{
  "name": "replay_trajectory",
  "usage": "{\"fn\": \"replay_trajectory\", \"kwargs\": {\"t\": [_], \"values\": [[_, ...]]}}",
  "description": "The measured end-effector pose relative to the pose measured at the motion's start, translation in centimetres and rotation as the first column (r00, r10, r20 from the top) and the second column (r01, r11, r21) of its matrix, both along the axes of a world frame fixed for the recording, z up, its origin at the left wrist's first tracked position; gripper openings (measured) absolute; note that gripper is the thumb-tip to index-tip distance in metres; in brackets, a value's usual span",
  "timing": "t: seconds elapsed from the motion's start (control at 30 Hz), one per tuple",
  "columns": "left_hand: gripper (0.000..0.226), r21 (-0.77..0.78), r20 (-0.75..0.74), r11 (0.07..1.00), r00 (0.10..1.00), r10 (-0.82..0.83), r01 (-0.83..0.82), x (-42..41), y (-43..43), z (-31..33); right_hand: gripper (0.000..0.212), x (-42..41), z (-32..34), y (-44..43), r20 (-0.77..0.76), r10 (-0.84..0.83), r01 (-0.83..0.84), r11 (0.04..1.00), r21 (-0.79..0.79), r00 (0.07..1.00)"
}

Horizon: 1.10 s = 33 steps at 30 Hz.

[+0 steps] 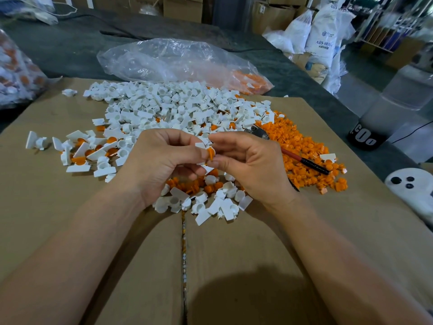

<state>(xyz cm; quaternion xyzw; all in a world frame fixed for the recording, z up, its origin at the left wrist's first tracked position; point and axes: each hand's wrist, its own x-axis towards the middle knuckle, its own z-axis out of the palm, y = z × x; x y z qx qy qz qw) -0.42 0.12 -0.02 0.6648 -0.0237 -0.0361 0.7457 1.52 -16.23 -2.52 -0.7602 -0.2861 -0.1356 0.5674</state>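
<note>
My left hand [161,160] grips a small white plastic part [201,146] between thumb and fingers. My right hand [243,165] pinches a small orange plastic cap [210,154] and holds it against that white part. Both hands hover above a cardboard sheet [70,219]. A big heap of white parts [178,106] lies behind the hands. A heap of orange caps [304,151] spreads to the right. Joined white-and-orange pieces [82,153] lie at the left.
Pliers with red and black handles [304,160] lie on the orange heap. A clear plastic bag [173,59] holding some orange caps sits behind the piles. Another bag of parts [16,73] is at far left. A white disc [414,186] lies at right.
</note>
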Motion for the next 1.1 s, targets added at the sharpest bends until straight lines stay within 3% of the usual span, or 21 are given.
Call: {"fn": "replay_trajectory", "kwargs": {"t": [0.23,0.4,0.83,1.1], "values": [[0.008,0.049,-0.011,0.999,1.000,-0.001,0.001,0.06,0.06,-0.14,0.037,-0.25,0.23,0.12,0.000,0.042,-0.042,0.999,0.025,0.999],[0.015,0.005,-0.011,1.000,1.000,-0.001,0.001,-0.04,0.15,0.11,0.047,-0.15,0.11,0.09,0.009,0.068,-0.068,0.997,0.043,0.998],[0.012,0.023,-0.022,1.000,1.000,-0.009,0.010,-0.11,-0.08,-0.02,0.039,-0.25,0.34,0.13,0.099,0.011,-0.009,1.000,-0.029,0.995],[0.011,0.022,-0.024,1.000,1.000,0.003,-0.003,0.19,0.01,-0.20,0.041,-0.57,0.70,0.27,0.008,0.044,-0.044,0.998,-0.052,0.999]]}}
